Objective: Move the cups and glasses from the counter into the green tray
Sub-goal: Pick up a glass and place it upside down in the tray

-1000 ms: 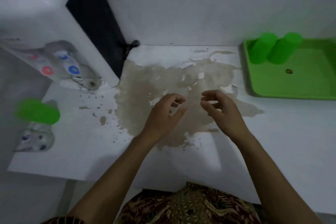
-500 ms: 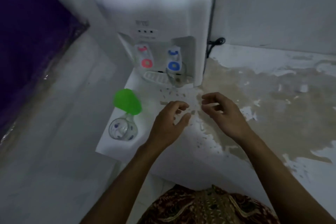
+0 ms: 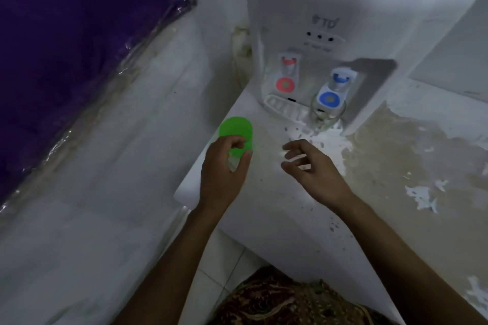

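1. Here the counter (image 3: 303, 221) is white, its paint worn to a wide brown patch (image 3: 412, 155) at 3 o'clock, with white flecks scattered around it.
2. A white dispenser (image 3: 324, 16) stands at 12 o'clock, with a red tap (image 3: 286, 78) and a blue tap (image 3: 333, 92); a clear glass (image 3: 326, 116) sits under the blue one.
3. A green cup (image 3: 236, 130) stands at the counter's left corner, about 10 o'clock from the hands, with a second glass (image 3: 233, 162) just below it, mostly hidden.
4. The left hand (image 3: 224, 169) curls around that spot, fingers narrowed; whether it grips anything I cannot tell.
5. The right hand (image 3: 314, 169) hovers loosely open and empty over the counter.
6. Purple plastic sheeting (image 3: 74, 34) fills 10 o'clock, above a pale floor (image 3: 92, 219).
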